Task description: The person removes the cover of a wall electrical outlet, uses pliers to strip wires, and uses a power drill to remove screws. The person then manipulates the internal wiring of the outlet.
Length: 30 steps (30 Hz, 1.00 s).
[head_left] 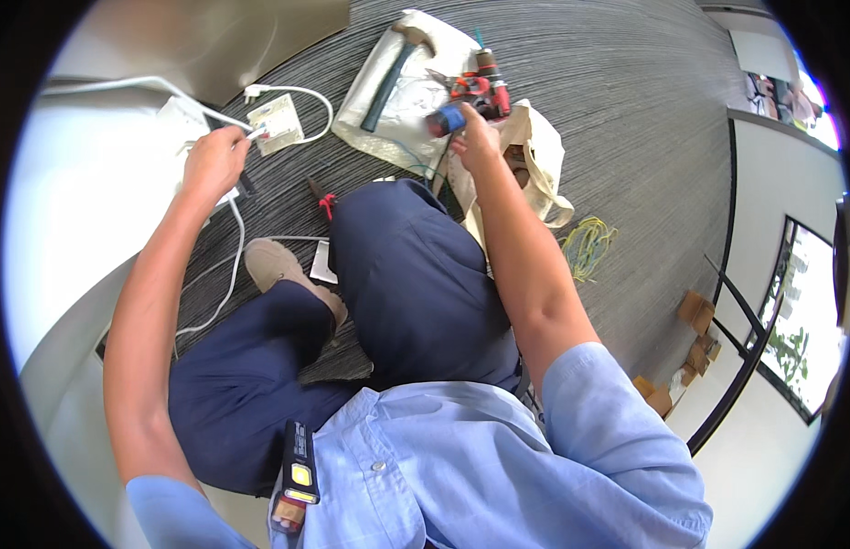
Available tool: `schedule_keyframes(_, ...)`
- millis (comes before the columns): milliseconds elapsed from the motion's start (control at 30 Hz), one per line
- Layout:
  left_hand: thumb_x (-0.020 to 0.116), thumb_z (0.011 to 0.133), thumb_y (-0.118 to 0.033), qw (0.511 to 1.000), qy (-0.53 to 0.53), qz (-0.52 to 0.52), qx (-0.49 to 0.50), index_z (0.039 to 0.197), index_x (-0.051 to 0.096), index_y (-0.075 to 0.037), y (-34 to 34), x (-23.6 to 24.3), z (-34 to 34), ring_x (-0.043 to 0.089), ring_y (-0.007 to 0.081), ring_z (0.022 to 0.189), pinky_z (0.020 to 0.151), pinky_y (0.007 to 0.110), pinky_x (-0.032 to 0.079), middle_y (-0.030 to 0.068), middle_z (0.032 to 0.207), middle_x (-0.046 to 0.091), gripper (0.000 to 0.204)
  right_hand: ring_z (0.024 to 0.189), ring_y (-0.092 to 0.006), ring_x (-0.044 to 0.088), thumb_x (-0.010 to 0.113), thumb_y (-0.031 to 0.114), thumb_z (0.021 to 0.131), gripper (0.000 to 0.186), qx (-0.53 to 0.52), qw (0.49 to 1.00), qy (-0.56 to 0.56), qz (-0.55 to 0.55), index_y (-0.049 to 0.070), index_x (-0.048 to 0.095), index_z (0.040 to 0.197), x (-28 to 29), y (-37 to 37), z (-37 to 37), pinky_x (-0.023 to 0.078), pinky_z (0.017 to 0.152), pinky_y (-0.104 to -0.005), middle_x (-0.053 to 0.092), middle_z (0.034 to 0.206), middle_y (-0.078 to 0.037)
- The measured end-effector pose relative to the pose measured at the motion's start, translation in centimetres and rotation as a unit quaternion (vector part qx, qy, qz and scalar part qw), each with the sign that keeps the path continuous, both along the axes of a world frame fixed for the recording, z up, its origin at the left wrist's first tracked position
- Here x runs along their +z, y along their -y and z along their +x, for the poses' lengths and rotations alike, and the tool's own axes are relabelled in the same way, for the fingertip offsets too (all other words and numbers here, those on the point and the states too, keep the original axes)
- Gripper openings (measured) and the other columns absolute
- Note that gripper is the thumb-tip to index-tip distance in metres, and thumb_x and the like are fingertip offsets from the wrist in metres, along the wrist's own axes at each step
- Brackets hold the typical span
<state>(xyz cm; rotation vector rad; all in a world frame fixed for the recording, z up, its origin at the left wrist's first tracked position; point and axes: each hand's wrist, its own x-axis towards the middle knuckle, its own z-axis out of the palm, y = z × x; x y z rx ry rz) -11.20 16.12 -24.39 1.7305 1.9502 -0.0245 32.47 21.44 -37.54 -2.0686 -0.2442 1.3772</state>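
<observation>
My left hand is closed with its fingertips pinching a white cable, beside a white socket plate. A white plug on a short looping cord lies just beyond that plate. My right hand reaches forward and is closed round a short blue cylinder with a dark reddish end, blurred, perhaps a roll of tape. Close by that hand lie a red and black power drill and the open cream cloth bag. A claw hammer rests on a silvery padded sheet.
Red-handled pliers lie by my knee, and a white plate near my shoe. A coil of yellow-green wire sits on the carpet at right. Cardboard pieces stand along the right wall. A white panel borders the left.
</observation>
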Motion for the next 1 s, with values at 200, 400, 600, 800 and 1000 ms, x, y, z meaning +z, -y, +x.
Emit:
schedule_keyframes(200, 0.055, 0.102, -0.029, 0.999, -0.038, 0.006, -0.019, 0.107, 0.068, -0.007, 1.2, 0.1, 0.6, 0.071, 0.0438, 0.098, 0.087, 0.055, 0.055, 0.0222, 0.1, 0.075, 0.026, 0.085, -0.0266, 0.068, 0.086, 0.044, 0.083, 0.045, 0.029, 0.999, -0.015, -0.003, 0.011, 0.068, 0.109, -4.3, -3.5, 0.6, 0.059, 0.07, -0.0462, 0.065, 0.099, -0.009)
schedule_keyframes(400, 0.053, 0.104, -0.024, 0.998, -0.032, -0.012, -0.05, 0.107, 0.063, -0.003, 0.8, -0.7, 0.4, 0.07, 0.045, 0.098, 0.086, 0.056, 0.054, 0.0242, 0.1, 0.073, 0.024, 0.077, -0.0235, 0.064, 0.069, 0.027, 0.087, 0.031, -0.117, 0.958, -0.255, 0.06, 0.009, 0.059, 0.111, 0.7, -4.3, 3.6, 0.049, 0.062, -0.0388, 0.066, 0.093, -0.01)
schedule_keyframes(600, 0.05, 0.105, -0.021, 0.987, -0.017, -0.066, -0.144, 0.107, 0.061, 0.006, -0.3, -2.0, -0.1, 0.068, 0.0491, 0.103, 0.092, 0.057, 0.053, 0.0319, 0.104, 0.07, 0.029, 0.088, -0.0355, 0.072, 0.071, 0.013, 0.097, 0.049, -0.052, 0.931, -0.297, 0.206, -0.006, 0.044, 0.134, 13.1, -0.3, 4.6, 0.064, 0.079, -0.0412, 0.068, 0.109, -0.029)
schedule_keyframes(800, 0.044, 0.104, -0.023, 0.969, -0.047, -0.157, -0.185, 0.113, 0.063, 0.011, -1.4, -3.0, 0.0, 0.066, 0.0466, 0.114, 0.103, 0.054, 0.05, 0.0338, 0.114, 0.069, 0.04, 0.099, -0.0303, 0.076, 0.026, 0.093, 0.091, 0.108, -0.033, 0.896, -0.093, 0.432, 0.006, 0.05, 0.149, 24.8, 6.8, 2.6, 0.065, 0.081, -0.0447, 0.072, 0.12, -0.018)
schedule_keyframes(1000, 0.045, 0.104, -0.026, 0.975, -0.049, -0.12, -0.183, 0.109, 0.069, 0.004, -1.6, -3.3, -0.3, 0.068, 0.0455, 0.108, 0.1, 0.052, 0.052, 0.0294, 0.114, 0.071, 0.038, 0.098, -0.0316, 0.073, 0.05, 0.074, 0.1, 0.083, 0.076, 0.778, -0.341, 0.522, 0.005, 0.051, 0.145, 27.1, 7.4, 0.6, 0.063, 0.08, -0.0441, 0.071, 0.118, -0.021)
